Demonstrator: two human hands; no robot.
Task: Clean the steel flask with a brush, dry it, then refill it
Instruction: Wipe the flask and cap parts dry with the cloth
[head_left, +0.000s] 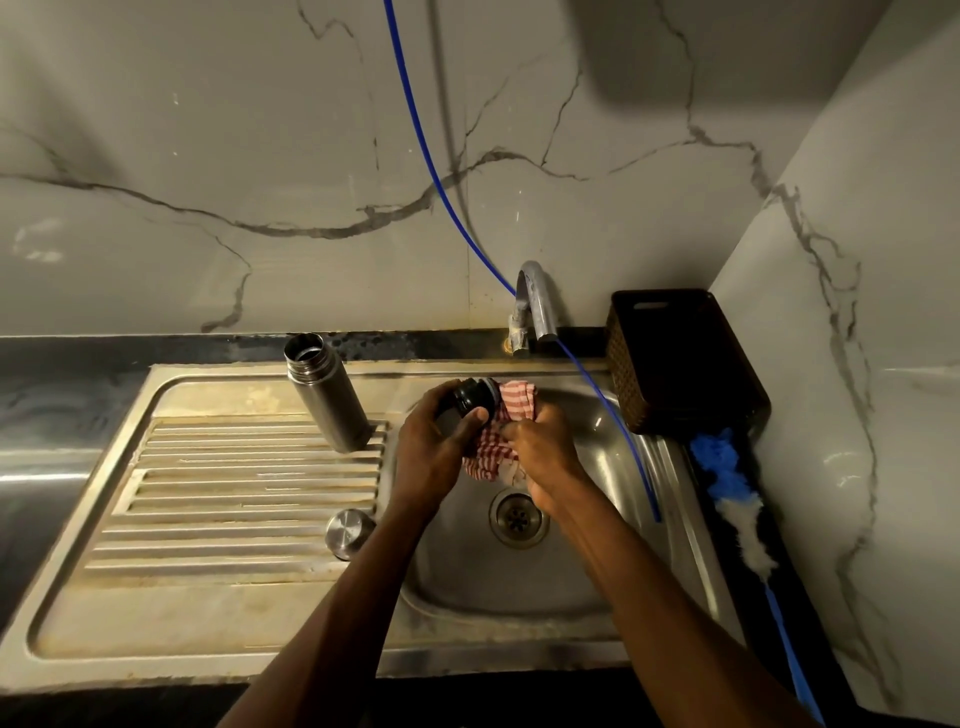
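Two hands: left hand (436, 447) curled round black stopper (470, 397); right hand (545, 449) bunching striped cloth (501, 431) against it
Steel flask (324, 392): left of the grip, apart, upright, mouth open
Nearer hand: left
Steel cap (348, 532): below-left, on drainboard (208, 499)

From where I watch, both my hands are bunched over the sink basin (571, 582), blocking its back half; the front of the bowl around the drain (518, 518) lies open. On the draining board (234, 493) the steel flask (324, 395) stands at the back right and a steel cap (349, 532) near the basin edge, with open ribs between. The tap (535, 306), blue hose (613, 415) and dark basket (680, 364) crowd the right rear.
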